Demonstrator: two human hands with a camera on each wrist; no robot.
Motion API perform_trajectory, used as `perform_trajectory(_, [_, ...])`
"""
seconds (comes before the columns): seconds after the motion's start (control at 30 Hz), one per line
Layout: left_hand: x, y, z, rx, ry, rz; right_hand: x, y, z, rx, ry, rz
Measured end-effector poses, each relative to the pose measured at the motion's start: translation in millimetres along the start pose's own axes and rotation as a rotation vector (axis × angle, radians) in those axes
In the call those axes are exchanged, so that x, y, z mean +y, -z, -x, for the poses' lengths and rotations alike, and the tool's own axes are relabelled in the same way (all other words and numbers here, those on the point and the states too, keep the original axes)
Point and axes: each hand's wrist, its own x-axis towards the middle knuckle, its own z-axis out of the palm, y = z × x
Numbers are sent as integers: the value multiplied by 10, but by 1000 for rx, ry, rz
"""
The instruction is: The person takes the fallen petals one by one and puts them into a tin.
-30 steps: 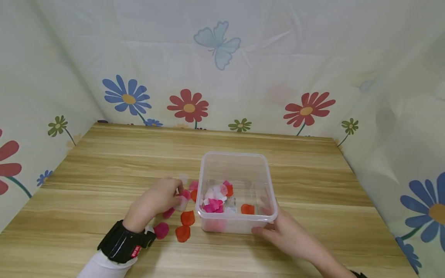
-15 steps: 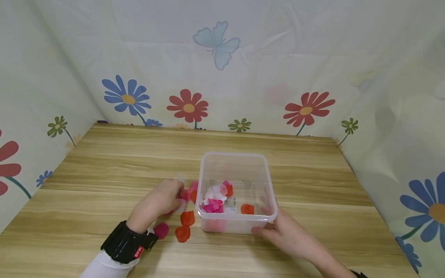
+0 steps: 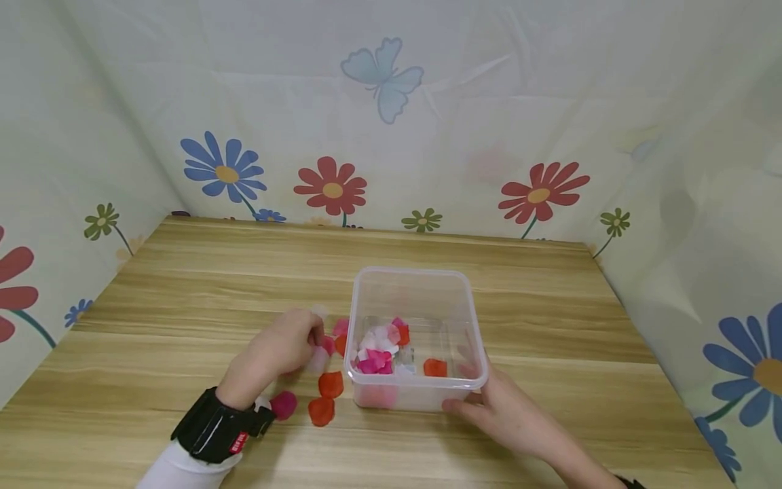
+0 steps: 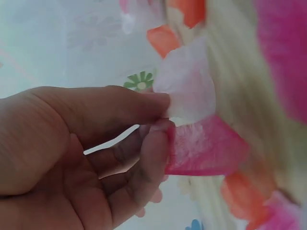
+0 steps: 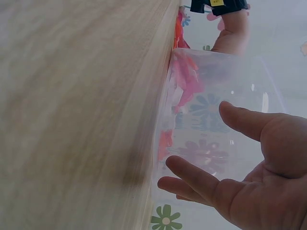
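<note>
In the head view my left hand [image 3: 281,346] is over a scatter of artificial flower petals left of a clear plastic box [image 3: 415,394]. In the left wrist view, its thumb and forefinger meet at the edge of a pink petal [image 4: 206,151] and appear to pinch it. A white petal [image 4: 189,84] lies against the thumb tip. My right hand [image 3: 507,411] rests at the box's near right corner; the right wrist view shows its thumb and fingers spread along the box wall. Inside the box are pink and white petals [image 3: 375,362] and an orange petal [image 3: 435,368].
Two orange petals [image 3: 321,411] and a magenta petal [image 3: 284,405] lie on the wooden table [image 3: 244,272] between the left wrist and the box. More petals sit close against the box's left side. A flower-printed cloth [image 3: 458,136] encloses the table at the back and sides.
My left hand shifts slightly among the petals, right and then back left. A magenta petal visible below its fingers earlier is out of sight. The right hand and box stay still.
</note>
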Motion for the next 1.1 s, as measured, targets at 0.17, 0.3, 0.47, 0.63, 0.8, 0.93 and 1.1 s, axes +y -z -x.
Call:
perform_trajectory(0.17, [49,89,11,14,42,48,3,0,0,1,1,11])
perform_trajectory(0.3, [77,136,29,51,41,57,-5,0,1,3,-4,11])
perform_trajectory(0.47, [68,170,44,116,-15,53,-9,0,-1,3,-1,10])
perform_trajectory(0.63, [76,181,50,154,-22,85,-11,-1,1,2,8,7])
perform_trajectory(0.8, [99,188,55,204,-54,92,-14,1,3,4,10,14])
perform_trajectory(0.93, [121,199,66,213,-63,89,-15,-1,3,5,8,21])
perform_trajectory(1.1, [134,203,80,202,-55,90,-13,-5,3,4,9,20])
